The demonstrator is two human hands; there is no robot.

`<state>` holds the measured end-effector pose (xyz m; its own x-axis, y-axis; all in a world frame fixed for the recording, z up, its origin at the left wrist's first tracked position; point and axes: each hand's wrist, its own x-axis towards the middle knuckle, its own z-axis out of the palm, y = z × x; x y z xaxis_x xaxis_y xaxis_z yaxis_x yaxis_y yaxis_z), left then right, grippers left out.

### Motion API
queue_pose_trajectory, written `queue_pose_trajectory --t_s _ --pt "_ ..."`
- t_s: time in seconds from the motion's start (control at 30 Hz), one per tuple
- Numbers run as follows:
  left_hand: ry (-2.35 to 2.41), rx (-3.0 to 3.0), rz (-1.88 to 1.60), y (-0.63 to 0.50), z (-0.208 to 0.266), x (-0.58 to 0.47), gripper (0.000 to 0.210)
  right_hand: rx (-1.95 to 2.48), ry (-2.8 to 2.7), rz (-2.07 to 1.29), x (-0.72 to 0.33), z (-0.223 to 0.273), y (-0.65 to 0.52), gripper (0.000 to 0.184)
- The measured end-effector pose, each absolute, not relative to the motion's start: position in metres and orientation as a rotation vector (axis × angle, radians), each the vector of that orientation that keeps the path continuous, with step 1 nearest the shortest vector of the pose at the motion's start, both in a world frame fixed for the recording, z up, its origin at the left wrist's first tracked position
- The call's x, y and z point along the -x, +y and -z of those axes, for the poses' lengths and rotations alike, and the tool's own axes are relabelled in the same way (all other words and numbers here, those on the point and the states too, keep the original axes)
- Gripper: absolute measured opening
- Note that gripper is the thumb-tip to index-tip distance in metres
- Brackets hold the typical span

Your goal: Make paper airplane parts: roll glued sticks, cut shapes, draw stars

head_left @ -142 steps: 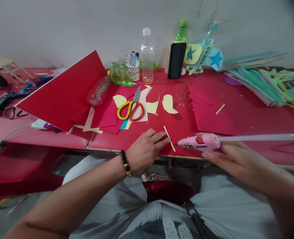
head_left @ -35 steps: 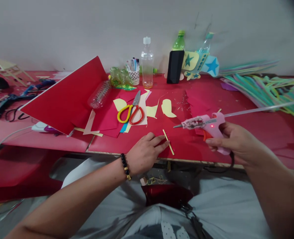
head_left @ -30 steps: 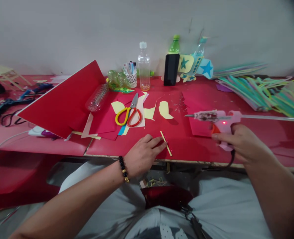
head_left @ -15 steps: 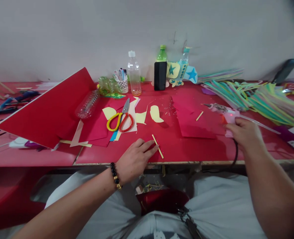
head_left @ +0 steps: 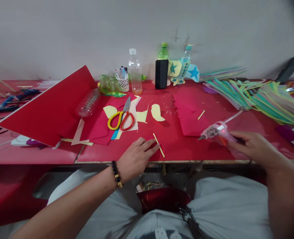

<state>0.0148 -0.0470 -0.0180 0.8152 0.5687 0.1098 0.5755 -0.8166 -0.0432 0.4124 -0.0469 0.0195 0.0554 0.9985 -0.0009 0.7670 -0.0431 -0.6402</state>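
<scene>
My left hand (head_left: 138, 156) rests at the table's front edge, its fingertips closed on a thin pale yellow strip (head_left: 162, 152) lying aslant on the red surface. My right hand (head_left: 254, 146) grips a pink glue gun (head_left: 218, 130) by its handle. A red light glows on the gun, its nozzle points left, and a clear glue stick (head_left: 234, 115) sticks out of its back. Scissors (head_left: 121, 120) with one yellow and one red handle lie beyond my left hand. Near them is a curved pale yellow paper cutout (head_left: 157, 112). A shorter yellow strip (head_left: 201, 115) lies on red paper (head_left: 189, 124).
A clear bottle (head_left: 136, 74), a pen cup (head_left: 123, 84), a black phone (head_left: 161, 74) and a star-decorated bottle craft (head_left: 184, 71) stand along the wall. Coloured pipe cleaners (head_left: 268, 99) spread at the right. A large red board (head_left: 54, 106) leans at the left beside a ridged clear bottle (head_left: 88, 103).
My right hand has swung the glue gun leftward and down, closer to the table's front edge, and its nozzle has tipped downward. My left hand stays on the strip.
</scene>
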Motion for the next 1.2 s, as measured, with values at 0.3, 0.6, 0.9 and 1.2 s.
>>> queue_pose_trajectory --t_s 0.3,0.6,0.9,1.2 --pt "-0.966 2.946 0.087 -0.048 0.018 -0.015 0.046 2.051 -2.137 -0.360 -0.451 -0.004 -0.043 0.036" --pt "-1.035 2.975 0.145 -0.048 0.018 -0.015 0.047 1.305 -2.279 0.142 -0.336 -0.021 -0.080 0.022" --pt "-1.068 3.010 0.193 -0.046 0.023 -0.013 0.049 0.947 -2.650 0.056 -0.251 0.016 -0.082 0.031" --pt "-1.051 3.011 0.209 -0.046 0.022 -0.013 0.045 0.995 -2.654 0.098 -0.247 0.023 -0.078 0.030"
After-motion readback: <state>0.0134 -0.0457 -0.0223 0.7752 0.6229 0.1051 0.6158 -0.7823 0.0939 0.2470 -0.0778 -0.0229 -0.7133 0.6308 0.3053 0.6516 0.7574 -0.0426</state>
